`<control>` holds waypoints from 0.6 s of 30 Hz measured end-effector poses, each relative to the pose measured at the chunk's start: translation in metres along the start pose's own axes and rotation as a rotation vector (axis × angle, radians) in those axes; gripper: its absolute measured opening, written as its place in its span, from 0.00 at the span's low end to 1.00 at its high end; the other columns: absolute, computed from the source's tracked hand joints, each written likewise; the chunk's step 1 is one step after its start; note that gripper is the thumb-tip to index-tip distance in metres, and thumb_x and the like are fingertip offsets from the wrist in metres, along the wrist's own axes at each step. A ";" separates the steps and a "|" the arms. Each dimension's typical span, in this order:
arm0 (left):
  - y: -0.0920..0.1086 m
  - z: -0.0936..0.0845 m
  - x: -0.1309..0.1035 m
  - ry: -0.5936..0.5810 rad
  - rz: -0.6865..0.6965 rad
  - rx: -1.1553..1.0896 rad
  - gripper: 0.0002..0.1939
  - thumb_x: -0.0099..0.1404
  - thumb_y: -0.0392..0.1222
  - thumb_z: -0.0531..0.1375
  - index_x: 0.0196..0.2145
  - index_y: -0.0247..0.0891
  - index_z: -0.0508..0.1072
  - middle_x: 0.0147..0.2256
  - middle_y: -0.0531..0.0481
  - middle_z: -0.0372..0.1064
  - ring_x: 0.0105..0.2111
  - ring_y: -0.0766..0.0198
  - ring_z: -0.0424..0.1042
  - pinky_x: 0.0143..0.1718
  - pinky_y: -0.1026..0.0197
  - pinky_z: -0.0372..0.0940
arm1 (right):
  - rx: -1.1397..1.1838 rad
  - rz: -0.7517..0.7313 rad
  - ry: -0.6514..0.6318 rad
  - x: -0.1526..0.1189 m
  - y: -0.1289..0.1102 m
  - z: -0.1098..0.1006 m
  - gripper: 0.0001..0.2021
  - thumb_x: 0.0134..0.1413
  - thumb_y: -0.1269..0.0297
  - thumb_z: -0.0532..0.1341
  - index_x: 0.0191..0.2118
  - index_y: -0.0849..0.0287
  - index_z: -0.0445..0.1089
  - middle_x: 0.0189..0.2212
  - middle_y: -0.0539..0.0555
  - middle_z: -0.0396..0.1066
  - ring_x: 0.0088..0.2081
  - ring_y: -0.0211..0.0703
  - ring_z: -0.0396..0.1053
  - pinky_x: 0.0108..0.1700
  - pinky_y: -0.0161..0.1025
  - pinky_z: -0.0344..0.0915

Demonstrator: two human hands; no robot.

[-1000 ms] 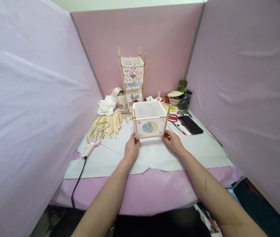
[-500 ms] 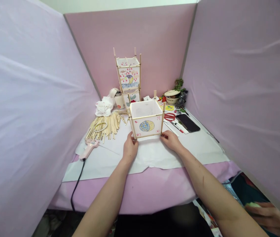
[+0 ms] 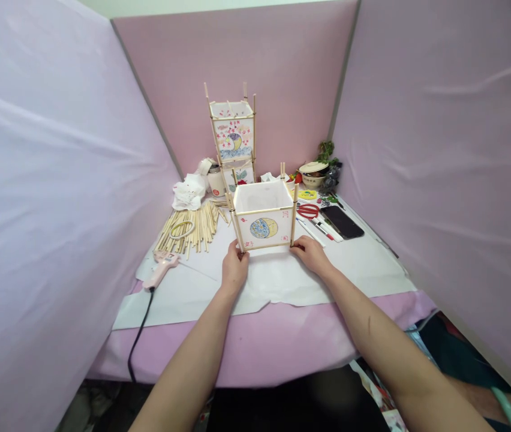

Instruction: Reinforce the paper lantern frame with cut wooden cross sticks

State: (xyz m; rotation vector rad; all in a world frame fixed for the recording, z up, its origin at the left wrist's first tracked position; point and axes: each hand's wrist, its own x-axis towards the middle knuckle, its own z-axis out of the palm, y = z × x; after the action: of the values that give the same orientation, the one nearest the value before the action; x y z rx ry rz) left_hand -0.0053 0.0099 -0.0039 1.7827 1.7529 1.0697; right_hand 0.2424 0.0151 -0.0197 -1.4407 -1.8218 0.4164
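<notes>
A square lantern [image 3: 264, 228] of thin wooden sticks and white panels stands upright in front of me, open at the top. Its front panel carries a round blue and yellow moon drawing and red characters. My left hand [image 3: 234, 267] is closed on its lower left corner post. At the lower right corner, my right hand [image 3: 310, 253] pinches the other front post. Behind it rises a taller stacked lantern [image 3: 234, 139] with a moon and red blossoms drawn on its upper panel.
Left lie a pile of sticks [image 3: 201, 227], a tape roll [image 3: 182, 229] and a pink glue gun [image 3: 160, 271] with a black cord. Right are red-handled scissors [image 3: 308, 210], pens, a black phone [image 3: 342, 222] and a lidded bowl [image 3: 313, 175]. Fabric walls enclose the table.
The view has shifted slightly, and both hands keep their hold on the lantern. At the lower right edge, another person's hand has left view and a pale green item shows there.
</notes>
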 end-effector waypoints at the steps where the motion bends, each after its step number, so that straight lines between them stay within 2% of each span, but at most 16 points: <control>1: 0.000 0.000 0.000 -0.002 0.003 0.002 0.25 0.62 0.37 0.56 0.57 0.36 0.60 0.38 0.45 0.74 0.38 0.58 0.73 0.40 0.59 0.64 | -0.004 0.001 0.003 0.000 0.000 0.000 0.06 0.53 0.66 0.59 0.29 0.59 0.73 0.30 0.52 0.69 0.33 0.42 0.66 0.37 0.38 0.60; 10: -0.003 0.001 0.000 -0.018 0.020 -0.001 0.23 0.62 0.37 0.56 0.55 0.36 0.62 0.40 0.44 0.75 0.37 0.58 0.73 0.39 0.59 0.65 | -0.037 0.024 0.039 -0.002 -0.004 0.001 0.05 0.49 0.65 0.59 0.26 0.59 0.69 0.27 0.51 0.66 0.30 0.40 0.64 0.34 0.37 0.58; 13: -0.002 0.001 0.000 -0.014 0.021 0.006 0.22 0.62 0.37 0.56 0.55 0.36 0.63 0.39 0.44 0.74 0.36 0.59 0.73 0.38 0.60 0.64 | -0.036 0.039 0.067 -0.002 -0.006 0.002 0.04 0.46 0.64 0.60 0.29 0.58 0.67 0.27 0.50 0.66 0.29 0.40 0.63 0.33 0.36 0.57; 18: -0.001 0.001 -0.001 -0.005 0.022 -0.001 0.24 0.60 0.34 0.56 0.54 0.35 0.63 0.38 0.46 0.73 0.33 0.61 0.72 0.37 0.62 0.64 | -0.009 0.058 0.106 -0.002 -0.007 0.003 0.09 0.45 0.61 0.61 0.32 0.56 0.62 0.27 0.47 0.66 0.30 0.40 0.64 0.33 0.35 0.58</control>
State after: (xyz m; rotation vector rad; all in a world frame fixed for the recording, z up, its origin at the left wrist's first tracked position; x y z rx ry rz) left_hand -0.0053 0.0095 -0.0054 1.8058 1.7332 1.0739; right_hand 0.2355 0.0118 -0.0183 -1.4963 -1.7029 0.3541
